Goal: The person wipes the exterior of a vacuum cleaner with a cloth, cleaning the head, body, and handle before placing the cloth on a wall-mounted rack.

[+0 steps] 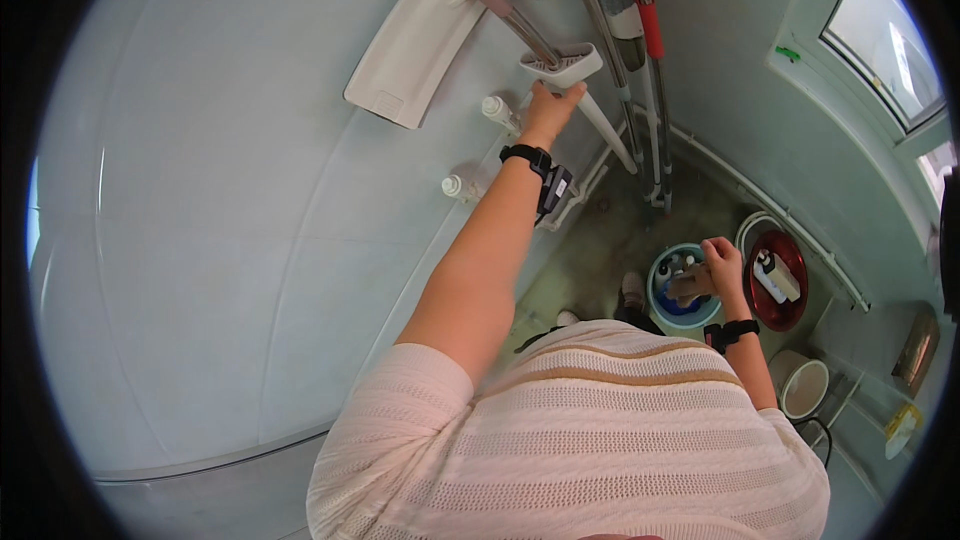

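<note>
My left hand (551,112) reaches up to a flat mop (424,37) with a white head, its metal pole running down past the wall. The thumb and a finger touch the underside of a white plastic collar (574,67) on that pole; whether they grip it I cannot tell. My right hand (724,266) pinches a brownish-grey cloth (691,283), which hangs over a light-blue bucket (682,324). Inside the bucket are several bottles and something blue, partly hidden by the cloth.
More mops with metal poles (619,67) and one red grip (651,30) lean in the corner. A red basin (780,321) with bottles and a white bucket (806,388) stand at right. White pipe valves (499,111) stick out from the left wall; pipes run along the floor edge.
</note>
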Demonstrator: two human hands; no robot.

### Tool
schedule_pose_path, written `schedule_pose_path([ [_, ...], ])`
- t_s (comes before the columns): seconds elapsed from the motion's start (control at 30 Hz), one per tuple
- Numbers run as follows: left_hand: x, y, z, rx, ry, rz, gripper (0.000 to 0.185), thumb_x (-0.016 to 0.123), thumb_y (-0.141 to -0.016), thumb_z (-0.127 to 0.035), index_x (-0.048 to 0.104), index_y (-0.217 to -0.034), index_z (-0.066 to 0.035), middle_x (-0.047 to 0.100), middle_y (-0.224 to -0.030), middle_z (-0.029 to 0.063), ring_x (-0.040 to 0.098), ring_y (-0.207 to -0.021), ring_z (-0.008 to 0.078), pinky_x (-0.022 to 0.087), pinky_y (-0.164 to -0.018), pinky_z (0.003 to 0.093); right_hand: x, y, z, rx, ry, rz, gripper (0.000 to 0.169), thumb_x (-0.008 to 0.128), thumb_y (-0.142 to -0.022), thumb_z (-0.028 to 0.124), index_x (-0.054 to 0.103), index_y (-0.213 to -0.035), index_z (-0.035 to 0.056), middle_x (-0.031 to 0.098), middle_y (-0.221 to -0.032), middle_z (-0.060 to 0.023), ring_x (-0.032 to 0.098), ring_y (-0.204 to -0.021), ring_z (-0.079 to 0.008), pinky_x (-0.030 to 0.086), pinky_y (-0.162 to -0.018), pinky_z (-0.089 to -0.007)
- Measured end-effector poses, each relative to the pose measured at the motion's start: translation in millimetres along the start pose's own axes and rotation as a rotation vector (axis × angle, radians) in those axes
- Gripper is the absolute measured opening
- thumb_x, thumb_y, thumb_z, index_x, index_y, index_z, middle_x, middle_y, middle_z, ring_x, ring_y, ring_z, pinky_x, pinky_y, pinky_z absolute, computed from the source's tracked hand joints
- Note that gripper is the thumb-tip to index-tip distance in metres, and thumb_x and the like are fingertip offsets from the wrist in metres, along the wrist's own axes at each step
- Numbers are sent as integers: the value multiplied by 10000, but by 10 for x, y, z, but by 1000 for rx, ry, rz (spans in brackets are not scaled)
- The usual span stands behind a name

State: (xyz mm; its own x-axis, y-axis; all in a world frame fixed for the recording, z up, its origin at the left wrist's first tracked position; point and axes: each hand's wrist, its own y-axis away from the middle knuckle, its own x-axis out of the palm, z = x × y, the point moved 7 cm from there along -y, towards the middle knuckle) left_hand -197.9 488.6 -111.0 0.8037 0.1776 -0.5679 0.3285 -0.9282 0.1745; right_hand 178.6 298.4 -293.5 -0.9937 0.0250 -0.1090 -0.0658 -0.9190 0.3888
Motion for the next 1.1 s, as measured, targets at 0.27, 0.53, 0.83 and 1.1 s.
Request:
schedule_pose_path([
  [0.27,342,-187,280,-73,425,130,569,679,-858,-348,472,-1314,-78,550,-1293,72,517,-1165,240,388,-979,342,26,-103,41,-55,52,-26,187,644,-879,173,649,-882,-14,602,-678,-15,531,-596,-73,425,-530,-249],
  [0.53,221,-116,84,259,149,-130,431,642,-871,-290,540,-1182,-10,663,-1037,181,629,-972,351,477,-833,405,-318,-58,-89,-114,220,-69,197,634,-879,181,639,-865,-15,617,-696,-43,545,-661,-99,453,-606,-277],
  [0.83,133,-28,185,128,-8,17,481,591,-894,-356,512,-1241,-32,648,-1081,204,599,-1018,395,468,-843,444,-91,-285,48,-99,179,4,208,632,-895,198,644,-889,-10,600,-682,-28,527,-635,-90,440,-576,-269],
  [1.1,303,-83,403,70,33,8,565,620,-870,-362,474,-1192,79,570,-1173,304,547,-1114,424,432,-944,468,354,-385,555,-191,102,33,189,636,-894,169,648,-864,-17,594,-681,-9,512,-620,-62,421,-561,-243],
])
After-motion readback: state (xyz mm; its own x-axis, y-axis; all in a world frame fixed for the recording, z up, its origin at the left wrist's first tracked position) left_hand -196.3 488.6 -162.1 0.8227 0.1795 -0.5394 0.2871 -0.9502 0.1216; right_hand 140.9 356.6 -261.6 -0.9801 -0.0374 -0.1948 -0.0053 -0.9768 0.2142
